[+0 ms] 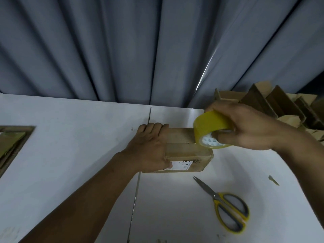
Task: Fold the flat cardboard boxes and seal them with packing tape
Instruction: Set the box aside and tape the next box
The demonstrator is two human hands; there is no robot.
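White tabletop (70, 146); my left hand (149, 144) pins the small brown cardboard box (189, 152), my right hand (249, 130) grips the yellow packing-tape roll (208, 123). I'd pull it taut along the seam.

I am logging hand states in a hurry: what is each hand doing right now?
The left hand grips the left end of the cardboard box.
The right hand holds the yellow tape roll at the box's right end.

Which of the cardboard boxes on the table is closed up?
The box the left hand grips, bearing a white label; the piled boxes at far right stand open.
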